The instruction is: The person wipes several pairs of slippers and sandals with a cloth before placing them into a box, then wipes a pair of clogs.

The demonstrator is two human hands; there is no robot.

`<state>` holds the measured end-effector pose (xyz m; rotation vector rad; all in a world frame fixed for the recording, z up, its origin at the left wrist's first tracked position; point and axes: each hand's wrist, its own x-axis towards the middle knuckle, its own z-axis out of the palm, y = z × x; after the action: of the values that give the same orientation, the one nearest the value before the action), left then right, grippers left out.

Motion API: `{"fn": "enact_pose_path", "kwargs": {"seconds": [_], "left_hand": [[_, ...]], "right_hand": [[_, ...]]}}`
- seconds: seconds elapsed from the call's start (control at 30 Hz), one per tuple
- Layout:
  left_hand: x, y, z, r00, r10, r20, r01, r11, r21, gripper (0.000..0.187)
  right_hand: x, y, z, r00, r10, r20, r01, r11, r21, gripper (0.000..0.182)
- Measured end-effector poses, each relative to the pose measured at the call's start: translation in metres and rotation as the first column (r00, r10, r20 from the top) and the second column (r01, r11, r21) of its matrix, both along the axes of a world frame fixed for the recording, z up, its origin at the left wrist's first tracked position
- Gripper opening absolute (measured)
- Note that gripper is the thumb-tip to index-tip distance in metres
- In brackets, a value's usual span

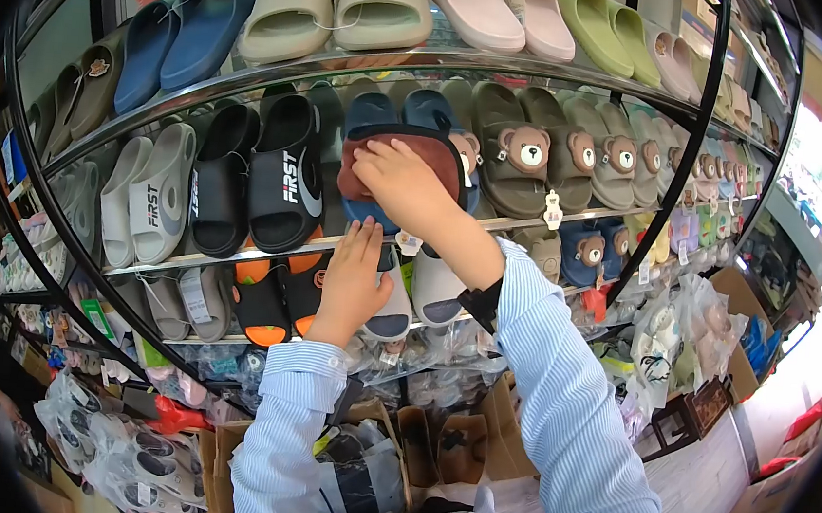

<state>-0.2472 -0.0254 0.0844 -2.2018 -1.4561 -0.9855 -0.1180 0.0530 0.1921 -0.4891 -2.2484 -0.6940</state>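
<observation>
Head cam: I'm facing a curved rack of slippers w/ chrome shelves, both arms up in striped blue sleeves. My right hand [400, 179] is pressed flat on a dark red-brown cloth [392, 162] that lies over a pair of blue slippers [399, 114] on the middle shelf [571, 215]. The cloth sits directly under the palm & fingers, spreading mostly left and up from the hand; its long axis runs roughly left-right along the shelf. Right-hand fingers are together, lightly bent, pushing down on the fabric rather than pinching it (thumb side hidden, so I can't tell if any edge is gripped).

My left hand [354, 286] is lower, just below the right, fingers straight and close together pointing up. It rests against the front of the shelf edge beside a grey slipper [393, 304], w/ orange-and-black sandals [275, 303] just to its left. It holds nothing.

Right hand is the one on the cloth; left is near but apart. Black "FIRST" slides [284, 179] stand to the left of the cloth, brown bear slippers [514, 158] to the right.
</observation>
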Motion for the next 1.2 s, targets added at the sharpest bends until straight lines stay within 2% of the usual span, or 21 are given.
{"fn": "enact_pose_path", "kwargs": {"seconds": [0.2,0.27,0.4,0.47,0.5,0.67,0.77,0.8,0.87,0.93,0.97,1.07,1.2], "left_hand": [[0.0,0.002,0.0,1.0,-0.006,-0.022,0.005,1.0,-0.02,0.069],[0.0,0.001,0.0,1.0,-0.007,0.023,0.007,1.0,-0.01,0.069],[-0.003,-0.001,0.002,1.0,0.008,-0.005,-0.008,0.999,-0.032,0.068],[-0.004,-0.001,0.005,0.999,-0.032,0.023,0.033,0.997,-0.065,0.067],[-0.003,-0.001,0.005,0.999,-0.029,0.023,0.03,0.998,-0.059,0.067],[-0.003,0.004,0.001,0.999,-0.033,-0.013,0.033,0.999,0.013,0.065],[-0.003,0.003,-0.001,1.0,-0.018,-0.022,0.019,1.0,0.015,0.065],[-0.002,0.001,0.0,1.0,-0.012,-0.026,0.012,1.0,0.018,0.065],[-0.001,-0.001,0.005,1.0,-0.014,0.004,0.014,0.999,-0.052,0.065],[-0.006,0.003,0.004,0.999,-0.009,-0.039,0.007,0.999,-0.043,0.067],[-0.006,0.004,0.002,0.999,-0.007,-0.048,0.005,1.0,-0.025,0.067],[-0.004,0.002,0.0,0.998,0.004,-0.062,-0.005,1.0,-0.019,0.067],[-0.005,0.002,0.004,0.999,-0.001,-0.051,0.0,1.0,-0.005,0.066]], "right_hand": [[0.016,-0.012,-0.017,0.99,0.066,0.125,-0.059,0.996,-0.06,0.035],[0.021,-0.019,-0.026,0.989,0.063,0.13,-0.056,0.997,-0.06,0.033],[0.034,-0.029,-0.036,0.968,0.047,0.246,-0.008,0.988,-0.157,0.035],[0.042,-0.033,-0.033,0.986,0.113,0.126,-0.09,0.98,-0.176,0.036],[0.041,-0.035,-0.024,0.989,0.145,0.021,-0.145,0.989,0.0,0.031],[0.033,-0.032,0.015,0.99,0.078,-0.117,-0.067,0.993,0.096,0.036],[0.013,-0.011,-0.008,0.996,0.051,-0.076,-0.052,0.999,-0.007,0.042],[0.009,-0.006,-0.017,0.998,0.061,-0.005,-0.061,0.998,0.034,0.035],[0.014,-0.033,0.002,0.994,0.022,0.11,0.002,0.975,-0.22,0.02],[0.022,-0.054,0.035,0.992,-0.032,0.12,0.068,0.949,-0.307,0.01],[0.027,-0.051,0.042,0.999,0.02,0.035,-0.01,0.968,-0.249,0.007],[0.036,-0.04,0.073,0.999,-0.038,-0.033,0.038,0.999,0.001,0.01],[0.024,0.005,0.078,0.998,0.033,0.046,-0.038,0.994,0.105,0.011]]}}
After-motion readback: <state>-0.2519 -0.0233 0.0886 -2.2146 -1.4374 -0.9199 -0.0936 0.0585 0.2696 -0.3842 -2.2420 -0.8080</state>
